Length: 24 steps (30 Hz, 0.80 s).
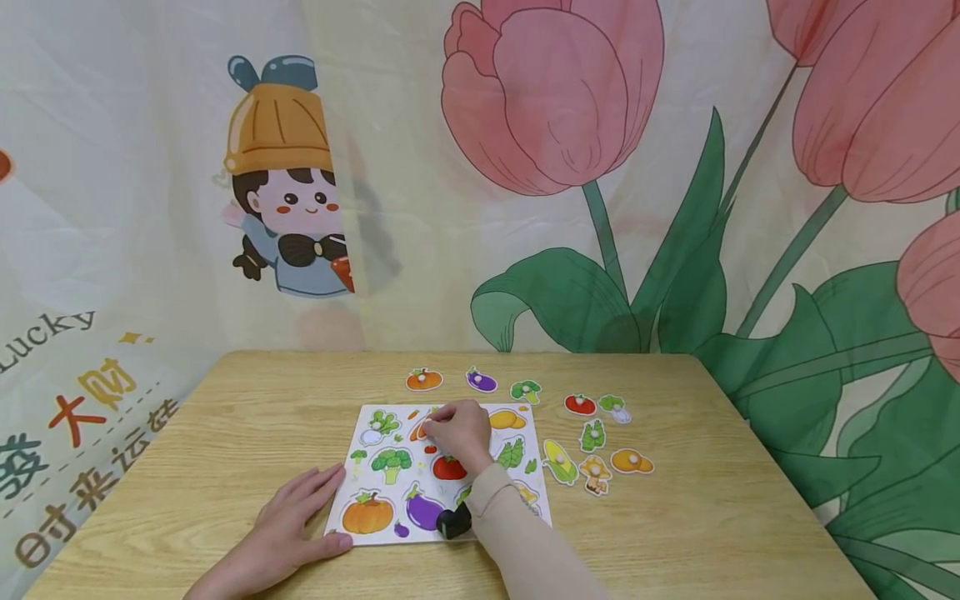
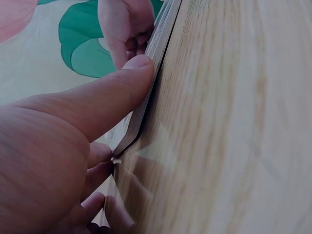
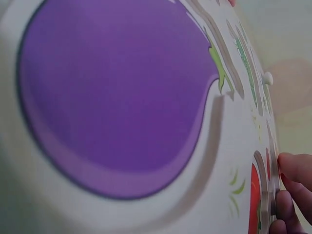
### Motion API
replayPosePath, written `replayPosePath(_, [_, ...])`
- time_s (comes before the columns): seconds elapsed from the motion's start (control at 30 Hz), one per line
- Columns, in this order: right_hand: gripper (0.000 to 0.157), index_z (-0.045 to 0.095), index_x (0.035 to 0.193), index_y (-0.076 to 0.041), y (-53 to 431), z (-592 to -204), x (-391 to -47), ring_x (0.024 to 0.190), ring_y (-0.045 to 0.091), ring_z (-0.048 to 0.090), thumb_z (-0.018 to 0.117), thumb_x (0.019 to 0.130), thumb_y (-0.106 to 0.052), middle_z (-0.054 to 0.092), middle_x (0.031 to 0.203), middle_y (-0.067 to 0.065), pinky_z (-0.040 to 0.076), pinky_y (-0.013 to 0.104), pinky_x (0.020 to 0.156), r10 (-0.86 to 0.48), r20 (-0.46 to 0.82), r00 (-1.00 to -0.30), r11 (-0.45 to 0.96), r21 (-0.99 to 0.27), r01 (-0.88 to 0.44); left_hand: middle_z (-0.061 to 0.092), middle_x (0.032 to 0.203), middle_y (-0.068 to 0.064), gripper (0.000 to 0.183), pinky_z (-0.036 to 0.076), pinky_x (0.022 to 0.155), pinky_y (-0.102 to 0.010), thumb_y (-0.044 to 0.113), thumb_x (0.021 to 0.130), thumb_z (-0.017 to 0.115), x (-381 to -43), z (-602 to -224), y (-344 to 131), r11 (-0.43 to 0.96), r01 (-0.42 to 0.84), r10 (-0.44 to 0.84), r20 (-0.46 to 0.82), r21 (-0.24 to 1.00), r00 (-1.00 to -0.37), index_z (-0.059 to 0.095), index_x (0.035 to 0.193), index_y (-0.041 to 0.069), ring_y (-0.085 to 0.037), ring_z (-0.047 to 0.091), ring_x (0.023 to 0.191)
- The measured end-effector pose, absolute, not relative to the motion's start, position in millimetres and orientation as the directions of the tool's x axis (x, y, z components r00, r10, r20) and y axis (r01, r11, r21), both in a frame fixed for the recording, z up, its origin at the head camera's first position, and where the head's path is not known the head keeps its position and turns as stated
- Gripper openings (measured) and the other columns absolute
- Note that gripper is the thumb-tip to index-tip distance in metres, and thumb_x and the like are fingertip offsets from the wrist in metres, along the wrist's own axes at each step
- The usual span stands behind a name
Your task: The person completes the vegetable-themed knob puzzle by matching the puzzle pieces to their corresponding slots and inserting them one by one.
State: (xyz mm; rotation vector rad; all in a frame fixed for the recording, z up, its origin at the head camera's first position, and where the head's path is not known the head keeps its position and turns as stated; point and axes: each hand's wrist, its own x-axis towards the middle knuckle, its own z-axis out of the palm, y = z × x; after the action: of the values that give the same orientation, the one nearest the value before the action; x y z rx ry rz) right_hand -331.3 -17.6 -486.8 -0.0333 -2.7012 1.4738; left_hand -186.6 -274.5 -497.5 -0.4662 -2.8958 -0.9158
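Note:
A white vegetable puzzle board (image 1: 360, 458) lies on the table with printed recesses, among them an eggplant (image 3: 112, 97), a tomato (image 1: 448, 468) and a broccoli (image 1: 392, 463). My right hand (image 1: 461, 433) is over the board's upper middle, its thumb and fingertips (image 3: 292, 168) pinching together at the orange carrot piece (image 1: 417, 431); the fingers hide most of it. At the board's lower left corner rests my left hand (image 1: 296, 517), fingers fairly straight along the left side. Its thumb (image 2: 139, 62) touches the board's edge in the left wrist view.
Behind the board lie a pumpkin piece (image 1: 424, 379), an eggplant piece (image 1: 482, 380) and a broccoli piece (image 1: 527, 391). Right of it are several more knobbed pieces, including corn (image 1: 559, 462), mushroom (image 1: 596, 473) and tomato (image 1: 580, 405). A printed curtain (image 1: 405, 167) hangs beyond the wooden table (image 1: 675, 533).

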Motion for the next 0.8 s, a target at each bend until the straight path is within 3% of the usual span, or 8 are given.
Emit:
replayPosePath(0.27, [0.009,0.084,0.084,-0.022,-19.3,-487.9,-328.3,0.066,0.009,0.057,0.091,0.085,-0.027,0.067,0.07,-0.012,0.044,0.024,0.054,0.06,0.073,-0.996,0.547,-0.837,-0.029,0.043,0.164,-0.02,0.097,0.025,0.107,-0.081,0.051,0.084,0.087,-185.8,-495.9,-274.4,0.771,0.298,0.264,0.143,0.562,-0.954,0.048,0.16,0.006,-0.051,0.026,0.151])
replayPosePath(0.8, [0.011,0.085,0.086,-0.024,-24.4,-484.1,-325.0,0.075,0.01,0.053,0.092,0.085,-0.033,0.064,0.066,-0.015,0.04,0.027,0.067,0.062,0.096,-0.993,0.617,-0.786,-0.038,0.043,0.164,-0.019,0.097,0.025,0.107,-0.081,0.051,0.084,0.087,-186.4,-494.6,-274.0,0.777,0.286,0.259,0.129,0.561,-0.957,0.048,0.16,0.006,-0.051,0.026,0.151])
